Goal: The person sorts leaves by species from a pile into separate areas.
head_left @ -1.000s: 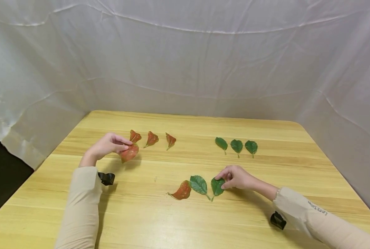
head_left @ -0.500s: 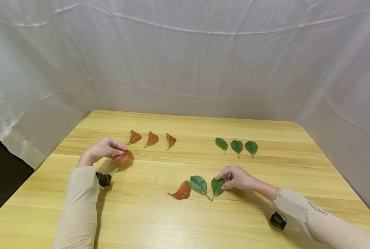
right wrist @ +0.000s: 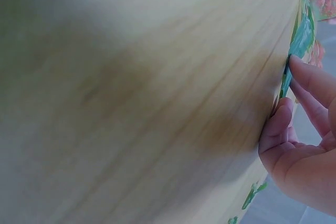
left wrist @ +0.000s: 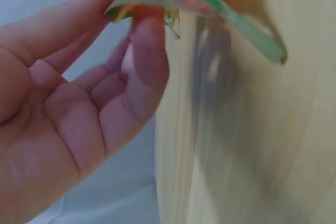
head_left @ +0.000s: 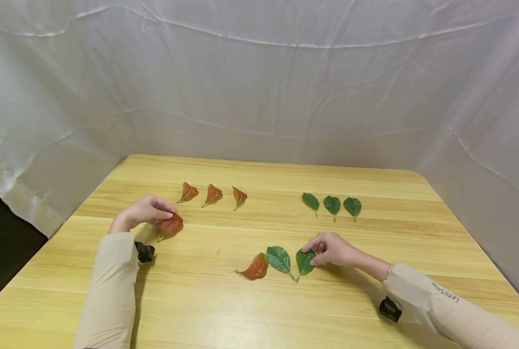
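My left hand [head_left: 147, 211] is at the left of the table, pinching a red leaf [head_left: 172, 226] by its edge between thumb and fingertips. In the left wrist view, the green stem [left wrist: 254, 40] of this leaf points out over the wood. My right hand [head_left: 334, 249], near the middle, pinches the edge of a green leaf [head_left: 304, 264] lying low at the table surface. Beside that leaf lies a second green leaf [head_left: 278, 259], and a red leaf [head_left: 256, 267] with a curved stem touches its left side.
Three red leaves stand in a row at the back left, the leftmost red leaf [head_left: 189, 192] nearest my left hand. At the back right are three green leaves, with one green leaf [head_left: 331, 205] in their middle. A pale curtain [head_left: 268, 97] surrounds the wooden table [head_left: 198, 310].
My left hand has drawn the red leaf left and toward me, away from the back row, and lowered it with its stem turned toward the front. The right hand stays put.
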The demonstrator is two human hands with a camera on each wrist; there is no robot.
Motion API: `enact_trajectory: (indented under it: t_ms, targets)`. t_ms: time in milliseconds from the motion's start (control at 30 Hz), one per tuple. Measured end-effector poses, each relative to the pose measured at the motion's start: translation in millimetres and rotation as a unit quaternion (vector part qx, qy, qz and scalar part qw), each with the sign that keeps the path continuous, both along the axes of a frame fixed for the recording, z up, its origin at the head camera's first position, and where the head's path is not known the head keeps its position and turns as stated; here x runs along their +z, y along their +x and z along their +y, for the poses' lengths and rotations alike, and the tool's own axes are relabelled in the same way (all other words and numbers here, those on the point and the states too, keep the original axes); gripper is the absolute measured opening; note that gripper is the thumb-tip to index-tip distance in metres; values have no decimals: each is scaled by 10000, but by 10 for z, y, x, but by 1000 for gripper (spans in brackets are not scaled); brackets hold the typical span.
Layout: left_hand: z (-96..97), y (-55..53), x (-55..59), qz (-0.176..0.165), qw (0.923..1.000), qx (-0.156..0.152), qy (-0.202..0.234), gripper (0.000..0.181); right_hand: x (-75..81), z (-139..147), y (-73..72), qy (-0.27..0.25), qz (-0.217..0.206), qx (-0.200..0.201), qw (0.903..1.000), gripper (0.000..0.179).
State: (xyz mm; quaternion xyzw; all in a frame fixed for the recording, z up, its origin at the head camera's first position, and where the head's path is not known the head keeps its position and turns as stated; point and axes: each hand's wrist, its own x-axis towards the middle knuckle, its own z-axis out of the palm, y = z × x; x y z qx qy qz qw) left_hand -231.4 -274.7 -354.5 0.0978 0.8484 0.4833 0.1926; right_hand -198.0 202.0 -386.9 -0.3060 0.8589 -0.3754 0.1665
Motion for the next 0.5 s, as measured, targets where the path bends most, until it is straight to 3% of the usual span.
enact_trajectory:
  t_ms: [233,500]
  targets:
    - [39,26,68,295,9984,225,-422,39,-13,4,-3,-8,-28,-20,10000,26]
    - [159,41,164,1201,9872,782,-704,36,-16,3,-8,-6,-48,-41,10000,25]
